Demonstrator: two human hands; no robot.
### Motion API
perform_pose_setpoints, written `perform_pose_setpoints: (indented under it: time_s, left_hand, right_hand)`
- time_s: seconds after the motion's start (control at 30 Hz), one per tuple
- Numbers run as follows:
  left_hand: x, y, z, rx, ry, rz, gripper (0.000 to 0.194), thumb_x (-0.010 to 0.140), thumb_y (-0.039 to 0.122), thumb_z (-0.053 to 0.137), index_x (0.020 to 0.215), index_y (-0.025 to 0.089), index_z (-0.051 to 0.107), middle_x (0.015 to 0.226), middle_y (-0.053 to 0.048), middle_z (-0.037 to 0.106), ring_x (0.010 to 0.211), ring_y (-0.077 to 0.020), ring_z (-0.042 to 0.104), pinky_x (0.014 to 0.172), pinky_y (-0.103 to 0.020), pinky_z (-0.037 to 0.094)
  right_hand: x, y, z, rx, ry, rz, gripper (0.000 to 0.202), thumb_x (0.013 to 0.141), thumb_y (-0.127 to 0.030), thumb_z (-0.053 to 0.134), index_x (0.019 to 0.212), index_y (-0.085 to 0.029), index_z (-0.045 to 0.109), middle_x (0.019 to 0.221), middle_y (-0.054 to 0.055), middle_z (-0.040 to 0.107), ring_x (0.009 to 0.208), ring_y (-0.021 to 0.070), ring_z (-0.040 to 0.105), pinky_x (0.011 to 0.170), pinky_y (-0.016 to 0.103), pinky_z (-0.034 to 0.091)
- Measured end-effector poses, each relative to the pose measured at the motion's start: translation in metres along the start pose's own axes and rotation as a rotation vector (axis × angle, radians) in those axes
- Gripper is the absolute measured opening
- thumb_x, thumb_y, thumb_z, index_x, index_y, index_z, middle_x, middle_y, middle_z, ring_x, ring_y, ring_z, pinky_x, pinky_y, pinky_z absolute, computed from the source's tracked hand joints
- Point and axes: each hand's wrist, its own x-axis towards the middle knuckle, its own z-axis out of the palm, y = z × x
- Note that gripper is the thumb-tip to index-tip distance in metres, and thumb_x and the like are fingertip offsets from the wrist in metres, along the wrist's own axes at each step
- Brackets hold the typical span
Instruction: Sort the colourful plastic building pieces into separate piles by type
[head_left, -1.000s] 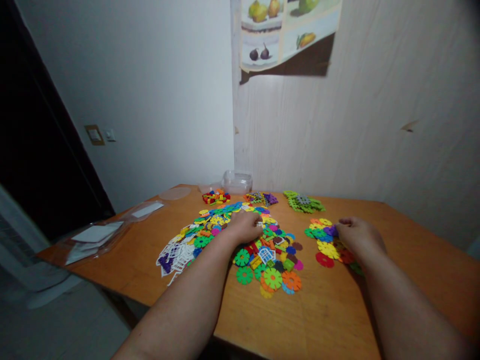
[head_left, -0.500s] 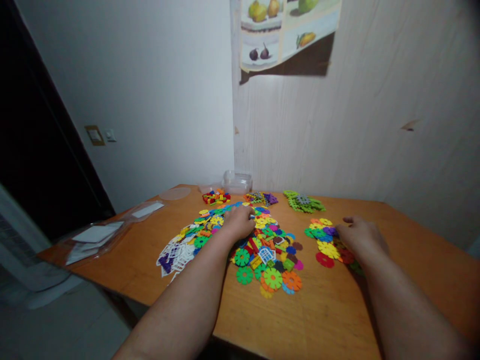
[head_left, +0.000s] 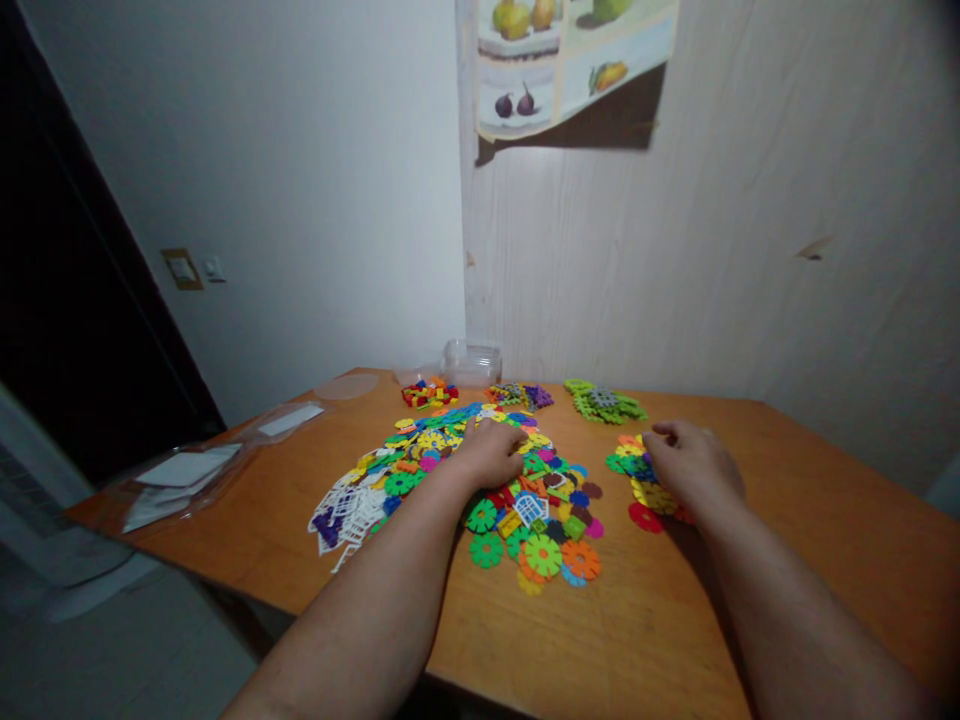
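A large mixed pile of colourful plastic pieces (head_left: 544, 556) covers the middle of the wooden table. Over its centre is my left hand (head_left: 493, 452), fingers curled down towards the pieces; whatever it holds is hidden. My right hand (head_left: 694, 465) hovers at a smaller group of flower-shaped discs (head_left: 651, 495) on the right, its fingers bent together and partly covering the group. I cannot make out anything between them. White lattice pieces (head_left: 352, 515) and a white window-shaped piece (head_left: 532, 509) lie among the big pile.
Behind the pile lie small red and yellow blocks (head_left: 430, 393), purple and grey pieces (head_left: 521, 396) and green pieces (head_left: 606, 402). A clear plastic box (head_left: 472, 363) stands by the wall. Plastic bags with white cards (head_left: 187, 466) rest on the left.
My left hand has shifted slightly right over the pile. My right hand has moved left and up, over the smaller group of discs, with its fingers drawn closer together.
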Motion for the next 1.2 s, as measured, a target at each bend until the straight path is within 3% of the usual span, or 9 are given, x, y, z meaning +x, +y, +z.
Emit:
perform_pose_setpoints:
  time_s: [0.13, 0.3, 0.47, 0.67, 0.83, 1.07, 1.2]
  left_hand:
    - [0.0, 0.001, -0.002, 0.013, 0.0, -0.006, 0.012, 0.08, 0.026, 0.056, 0.082, 0.022, 0.066, 0.094, -0.008, 0.07, 0.098, -0.0305, 0.062, 0.094, -0.046, 0.044]
    - [0.0, 0.002, -0.002, 0.019, -0.033, -0.018, 0.021, 0.083, 0.033, 0.054, 0.093, 0.022, 0.069, 0.108, -0.011, 0.069, 0.109, -0.0325, 0.059, 0.098, -0.048, 0.044]
    - [0.0, 0.001, -0.001, -0.026, -0.02, -0.013, 0.022, 0.083, 0.031, 0.056, 0.1, 0.024, 0.067, 0.104, -0.006, 0.069, 0.107, -0.0291, 0.06, 0.102, -0.046, 0.042]
    - [0.001, -0.002, 0.0, -0.077, 0.019, -0.01, 0.011, 0.083, 0.028, 0.057, 0.089, 0.022, 0.066, 0.097, -0.006, 0.07, 0.101, -0.0282, 0.061, 0.103, -0.047, 0.041]
    - [-0.001, 0.0, -0.004, -0.114, 0.051, -0.028, 0.015, 0.087, 0.026, 0.054, 0.081, 0.022, 0.067, 0.092, -0.006, 0.072, 0.097, -0.0274, 0.064, 0.107, -0.051, 0.037]
    - [-0.001, -0.002, -0.011, -0.156, 0.127, -0.102, 0.015, 0.084, 0.024, 0.057, 0.082, 0.021, 0.071, 0.088, -0.006, 0.072, 0.088, -0.0256, 0.064, 0.085, -0.037, 0.045]
    - [0.0, -0.001, -0.014, -0.247, 0.154, -0.052, 0.015, 0.082, 0.021, 0.057, 0.077, 0.02, 0.071, 0.082, -0.004, 0.069, 0.081, -0.0219, 0.062, 0.078, -0.032, 0.044]
  right_hand:
    - [-0.003, -0.004, 0.001, 0.014, 0.006, -0.034, 0.049, 0.089, -0.049, 0.05, 0.116, -0.017, 0.076, 0.106, 0.017, 0.073, 0.093, 0.029, 0.068, 0.075, 0.037, 0.048]
    - [-0.006, -0.01, 0.0, 0.033, 0.003, -0.045, 0.047, 0.089, -0.048, 0.049, 0.113, -0.018, 0.077, 0.103, 0.014, 0.073, 0.092, 0.0284, 0.068, 0.074, 0.036, 0.047]
    - [-0.006, -0.012, 0.003, 0.043, 0.006, -0.062, 0.044, 0.09, -0.047, 0.05, 0.111, -0.019, 0.076, 0.103, 0.013, 0.074, 0.092, 0.0278, 0.068, 0.074, 0.035, 0.046]
    - [-0.01, -0.015, 0.008, 0.056, 0.003, -0.116, 0.041, 0.09, -0.045, 0.051, 0.111, -0.019, 0.076, 0.102, 0.012, 0.074, 0.094, 0.0253, 0.068, 0.076, 0.032, 0.047]
    - [-0.017, -0.024, 0.005, 0.089, 0.001, -0.126, 0.039, 0.092, -0.043, 0.05, 0.109, -0.019, 0.075, 0.103, 0.011, 0.074, 0.093, 0.0247, 0.067, 0.077, 0.033, 0.047]
    - [-0.034, -0.044, 0.004, 0.178, -0.056, -0.2, 0.033, 0.093, -0.039, 0.051, 0.105, -0.021, 0.075, 0.105, 0.011, 0.073, 0.097, 0.0238, 0.067, 0.082, 0.032, 0.048]
    - [-0.044, -0.054, 0.013, 0.299, -0.125, -0.293, 0.032, 0.093, -0.039, 0.053, 0.106, -0.02, 0.075, 0.107, 0.01, 0.072, 0.095, 0.0227, 0.067, 0.082, 0.033, 0.049]
